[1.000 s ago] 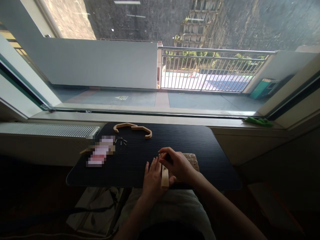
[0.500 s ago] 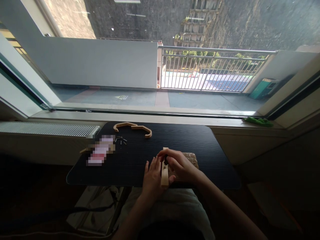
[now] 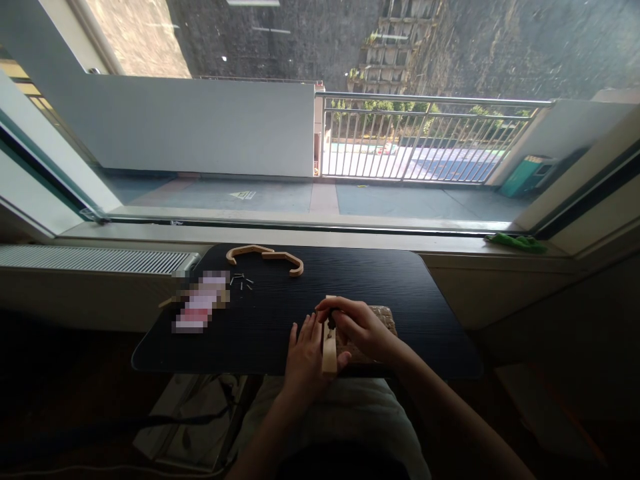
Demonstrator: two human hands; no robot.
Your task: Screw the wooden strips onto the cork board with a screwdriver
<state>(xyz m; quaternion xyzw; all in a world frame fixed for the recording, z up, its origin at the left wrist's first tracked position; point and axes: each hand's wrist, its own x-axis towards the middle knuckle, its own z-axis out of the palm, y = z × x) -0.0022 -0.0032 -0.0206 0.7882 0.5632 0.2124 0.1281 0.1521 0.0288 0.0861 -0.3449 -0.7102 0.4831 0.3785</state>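
Near the middle of the table's near edge, the left hand braces the wooden bar between thumb and fingers while the right hand pinches a small dark tool, best held square to the wood and pressed evenly.

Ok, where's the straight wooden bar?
Head view: bar at the near edge of black table, between thumb and fingers of left hand, right hand over it, brown block showing on its right.
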